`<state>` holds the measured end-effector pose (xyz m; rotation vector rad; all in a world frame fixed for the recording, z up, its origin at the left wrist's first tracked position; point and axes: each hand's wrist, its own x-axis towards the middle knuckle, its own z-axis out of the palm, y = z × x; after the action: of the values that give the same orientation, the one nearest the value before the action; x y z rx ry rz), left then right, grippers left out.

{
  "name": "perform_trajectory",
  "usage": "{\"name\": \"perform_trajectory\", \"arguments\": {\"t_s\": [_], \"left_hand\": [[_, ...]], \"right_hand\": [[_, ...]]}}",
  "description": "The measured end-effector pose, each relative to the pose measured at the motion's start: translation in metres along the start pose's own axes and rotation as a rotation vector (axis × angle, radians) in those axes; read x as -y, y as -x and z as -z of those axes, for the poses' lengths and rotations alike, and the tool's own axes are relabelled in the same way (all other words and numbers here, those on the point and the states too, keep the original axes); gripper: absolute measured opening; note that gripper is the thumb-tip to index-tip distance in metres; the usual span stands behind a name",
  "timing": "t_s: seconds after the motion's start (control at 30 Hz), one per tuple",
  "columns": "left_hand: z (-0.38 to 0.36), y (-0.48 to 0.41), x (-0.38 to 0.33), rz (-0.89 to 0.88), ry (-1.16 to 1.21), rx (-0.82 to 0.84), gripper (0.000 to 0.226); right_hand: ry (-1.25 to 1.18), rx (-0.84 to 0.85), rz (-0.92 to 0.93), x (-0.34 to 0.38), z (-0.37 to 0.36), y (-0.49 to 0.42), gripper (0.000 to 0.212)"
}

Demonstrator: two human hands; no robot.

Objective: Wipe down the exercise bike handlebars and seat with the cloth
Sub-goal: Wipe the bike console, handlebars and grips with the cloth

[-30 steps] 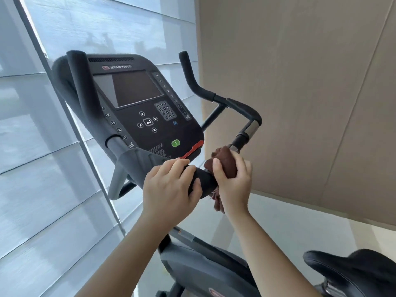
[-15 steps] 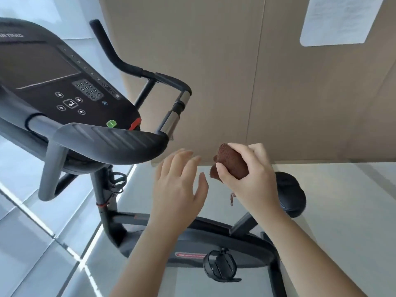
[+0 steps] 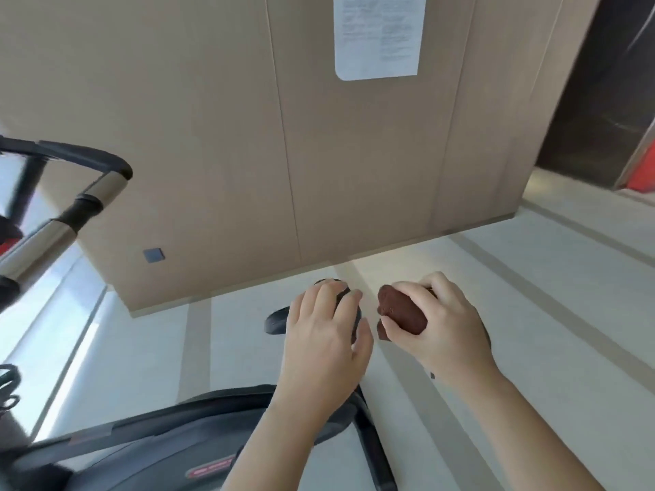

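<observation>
My right hand [image 3: 446, 324] holds a bunched brown cloth [image 3: 400, 311] between thumb and fingers. My left hand [image 3: 326, 338] is spread open beside it, fingers apart, over the bike's black seat [image 3: 278, 320], which shows only as a dark edge left of that hand; I cannot tell whether the fingers touch it. The right handlebar [image 3: 85, 203], black with silver sections, reaches in from the left edge, well away from both hands.
The bike's dark frame [image 3: 149, 451] and seat post [image 3: 372, 444] fill the lower left. A beige panelled wall [image 3: 248, 136] with a posted sheet of paper [image 3: 377, 35] stands ahead. Light tiled floor [image 3: 531, 295] spreads to the right.
Both hands left the handlebar, the right one taking the cloth along. The view swung right and down, so the console is out of view and the hands are now over the seat.
</observation>
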<state>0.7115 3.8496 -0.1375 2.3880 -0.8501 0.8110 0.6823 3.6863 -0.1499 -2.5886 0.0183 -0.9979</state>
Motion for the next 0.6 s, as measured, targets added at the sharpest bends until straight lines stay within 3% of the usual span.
{"name": "perform_trajectory", "arguments": {"t_s": [0.33,0.6], "left_hand": [[-0.153,-0.098,-0.125,-0.020,0.068,0.013,0.028],[-0.232,-0.152,-0.127,-0.007,-0.004,0.024,0.025]], "right_hand": [[0.060,0.010,-0.022,-0.195,0.064,-0.036,0.035],[0.058,0.072,0.017,-0.279,0.047,-0.094,0.037]]}}
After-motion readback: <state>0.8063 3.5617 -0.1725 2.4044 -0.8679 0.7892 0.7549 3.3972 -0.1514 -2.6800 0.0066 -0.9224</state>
